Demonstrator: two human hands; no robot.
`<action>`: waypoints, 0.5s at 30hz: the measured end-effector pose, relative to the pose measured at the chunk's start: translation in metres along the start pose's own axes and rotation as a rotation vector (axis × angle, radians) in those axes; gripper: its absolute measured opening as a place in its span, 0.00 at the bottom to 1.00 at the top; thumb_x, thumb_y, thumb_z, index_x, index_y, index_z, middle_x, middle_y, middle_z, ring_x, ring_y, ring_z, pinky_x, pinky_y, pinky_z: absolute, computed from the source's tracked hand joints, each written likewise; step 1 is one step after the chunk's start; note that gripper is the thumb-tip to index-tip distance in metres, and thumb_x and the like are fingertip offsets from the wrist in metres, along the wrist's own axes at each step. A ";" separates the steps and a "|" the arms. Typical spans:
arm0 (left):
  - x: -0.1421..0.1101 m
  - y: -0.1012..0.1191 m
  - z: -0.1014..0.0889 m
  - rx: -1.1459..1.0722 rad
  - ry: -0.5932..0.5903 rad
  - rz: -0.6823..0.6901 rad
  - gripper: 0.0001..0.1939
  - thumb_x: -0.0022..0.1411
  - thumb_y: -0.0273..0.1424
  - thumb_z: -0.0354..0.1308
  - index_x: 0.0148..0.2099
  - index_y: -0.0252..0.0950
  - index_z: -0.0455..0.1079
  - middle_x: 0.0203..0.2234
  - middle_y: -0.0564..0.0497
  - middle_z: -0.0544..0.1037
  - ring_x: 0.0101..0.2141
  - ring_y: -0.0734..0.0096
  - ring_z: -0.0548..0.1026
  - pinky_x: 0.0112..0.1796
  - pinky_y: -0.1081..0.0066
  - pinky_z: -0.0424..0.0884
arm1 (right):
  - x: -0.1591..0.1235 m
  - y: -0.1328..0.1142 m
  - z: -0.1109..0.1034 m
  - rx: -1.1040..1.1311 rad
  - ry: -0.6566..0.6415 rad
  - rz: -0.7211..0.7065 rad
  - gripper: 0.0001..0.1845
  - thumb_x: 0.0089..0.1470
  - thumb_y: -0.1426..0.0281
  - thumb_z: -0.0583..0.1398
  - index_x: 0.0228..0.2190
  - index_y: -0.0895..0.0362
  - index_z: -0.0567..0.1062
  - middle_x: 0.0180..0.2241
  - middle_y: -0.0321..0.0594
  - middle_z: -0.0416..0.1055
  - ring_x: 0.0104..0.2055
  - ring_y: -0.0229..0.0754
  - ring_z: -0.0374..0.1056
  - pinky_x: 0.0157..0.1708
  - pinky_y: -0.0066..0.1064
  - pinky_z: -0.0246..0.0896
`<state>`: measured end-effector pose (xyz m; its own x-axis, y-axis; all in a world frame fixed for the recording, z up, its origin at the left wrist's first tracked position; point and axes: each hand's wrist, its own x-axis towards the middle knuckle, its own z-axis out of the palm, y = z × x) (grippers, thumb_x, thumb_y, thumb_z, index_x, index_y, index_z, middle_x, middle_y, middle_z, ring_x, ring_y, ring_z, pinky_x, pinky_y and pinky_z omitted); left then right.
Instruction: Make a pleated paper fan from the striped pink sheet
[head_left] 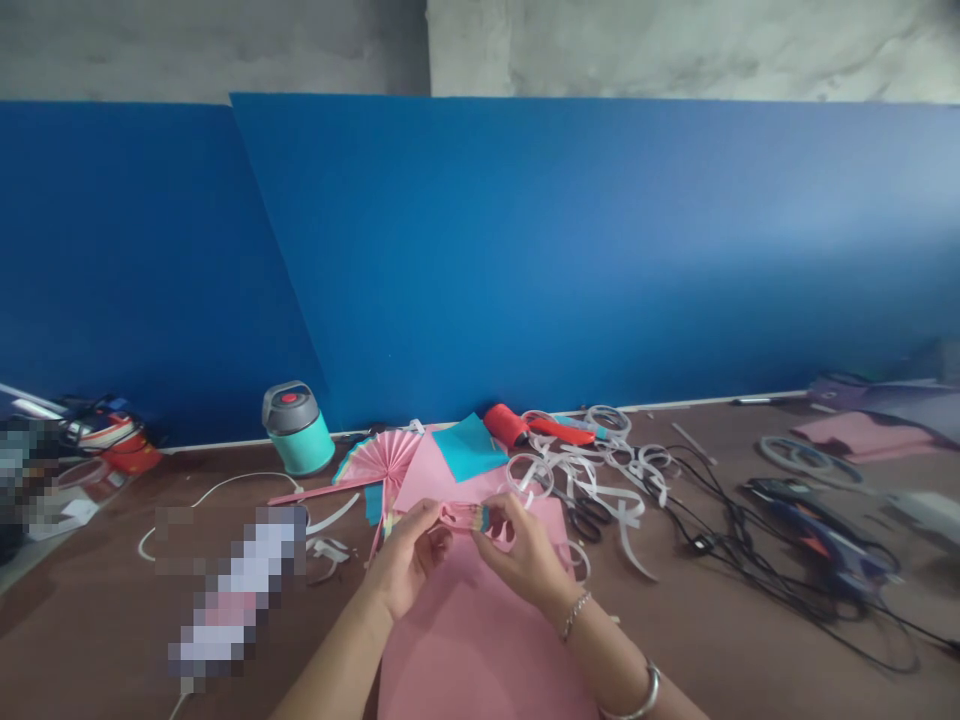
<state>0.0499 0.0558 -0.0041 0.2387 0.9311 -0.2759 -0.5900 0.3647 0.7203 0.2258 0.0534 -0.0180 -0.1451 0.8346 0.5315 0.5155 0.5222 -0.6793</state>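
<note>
My left hand (407, 558) and my right hand (525, 553) meet over a large pink paper sheet (480, 640) on the brown table. Both hands pinch a small folded pink paper piece (466, 517) between their fingertips; its right end shows a teal and dark band. Behind the hands lie a pink pleated paper fan (381, 459) and a teal paper square (469, 447). My right wrist carries a chain bracelet and a metal bangle.
A teal jar with a grey lid (297, 428) stands at the back left. A red thread spool (505, 426), scissors (589, 516) and several curled white strips (600, 470) lie right of the hands. Black cables (750, 570) and a glue gun (817, 535) lie further right. A blue board (570, 250) backs the table.
</note>
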 end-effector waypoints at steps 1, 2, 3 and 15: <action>0.000 -0.001 0.000 -0.003 -0.002 0.005 0.14 0.48 0.35 0.69 0.30 0.35 0.68 0.20 0.58 0.70 0.21 0.80 0.70 0.21 0.80 0.63 | 0.000 0.000 0.000 -0.001 0.000 -0.006 0.08 0.49 0.74 0.58 0.35 0.55 0.68 0.27 0.35 0.68 0.26 0.36 0.64 0.26 0.27 0.60; 0.000 -0.001 -0.001 -0.007 -0.005 0.010 0.14 0.47 0.35 0.70 0.29 0.35 0.68 0.19 0.58 0.69 0.21 0.81 0.69 0.21 0.80 0.63 | 0.000 0.000 0.000 -0.003 -0.004 -0.012 0.08 0.49 0.74 0.58 0.35 0.55 0.68 0.27 0.35 0.68 0.26 0.37 0.64 0.26 0.27 0.60; 0.001 -0.002 -0.001 -0.012 -0.008 0.014 0.14 0.47 0.35 0.70 0.29 0.34 0.68 0.19 0.58 0.68 0.20 0.82 0.67 0.21 0.81 0.62 | 0.000 0.000 0.000 -0.006 -0.010 -0.018 0.07 0.50 0.73 0.58 0.34 0.55 0.68 0.27 0.35 0.69 0.26 0.37 0.64 0.26 0.28 0.60; 0.000 -0.004 0.003 0.085 -0.030 0.145 0.09 0.47 0.30 0.67 0.31 0.33 0.73 0.21 0.55 0.71 0.23 0.79 0.68 0.26 0.79 0.65 | 0.000 -0.002 0.001 0.158 -0.055 0.124 0.04 0.51 0.69 0.59 0.29 0.57 0.68 0.24 0.35 0.68 0.25 0.37 0.63 0.23 0.27 0.57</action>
<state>0.0546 0.0541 -0.0045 0.1793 0.9727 -0.1473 -0.5525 0.2234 0.8030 0.2240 0.0526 -0.0175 -0.1371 0.9002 0.4132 0.3939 0.4323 -0.8111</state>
